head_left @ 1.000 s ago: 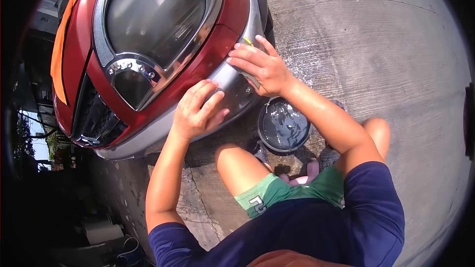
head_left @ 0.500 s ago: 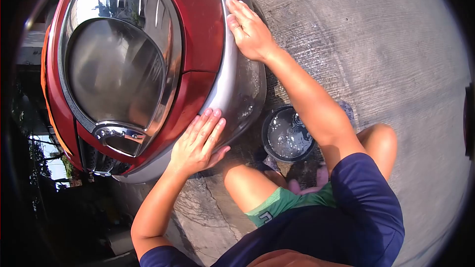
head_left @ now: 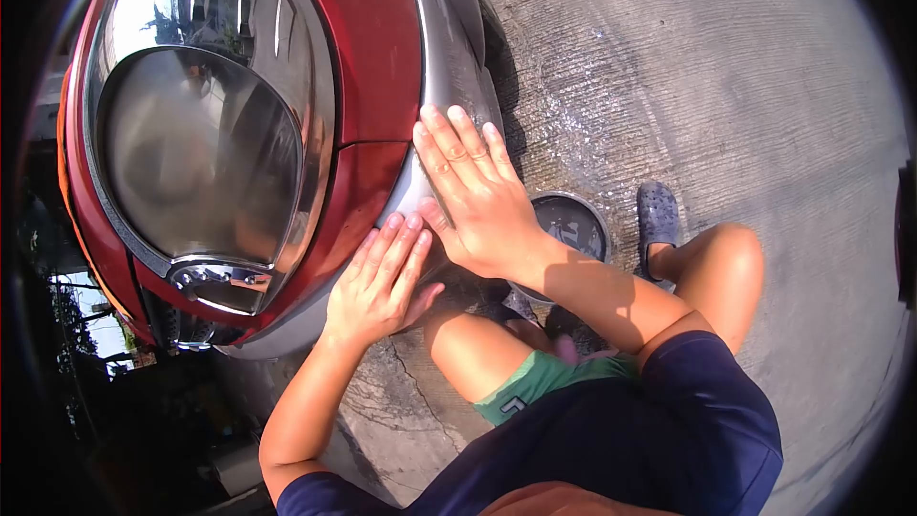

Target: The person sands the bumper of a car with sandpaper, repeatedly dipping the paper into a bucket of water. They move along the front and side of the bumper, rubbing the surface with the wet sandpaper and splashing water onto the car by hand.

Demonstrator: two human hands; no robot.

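Note:
The front corner of a red car [head_left: 377,57] fills the left side, with a large clear headlight [head_left: 205,153] set in it. Along its lower edge runs a silver bumper [head_left: 444,48]. My left hand [head_left: 380,285] lies flat on the bumper below the headlight, fingers extended, holding nothing. Just to its right my right hand [head_left: 475,189] is laid on the silver strip, palm down, fingers slightly apart and nothing in it. The palms and whatever lies under them are hidden.
A dark round bucket [head_left: 604,234] with water stands on the ribbed concrete [head_left: 745,86], partly behind my right forearm. My foot in a grey clog [head_left: 657,215] is right of it. Wet patches [head_left: 592,100] mark the concrete beside the car.
My right hand has slid down along the silver bumper towards my left hand, which has stayed nearly in place. The bucket is now more covered by my right arm; the clog shows more.

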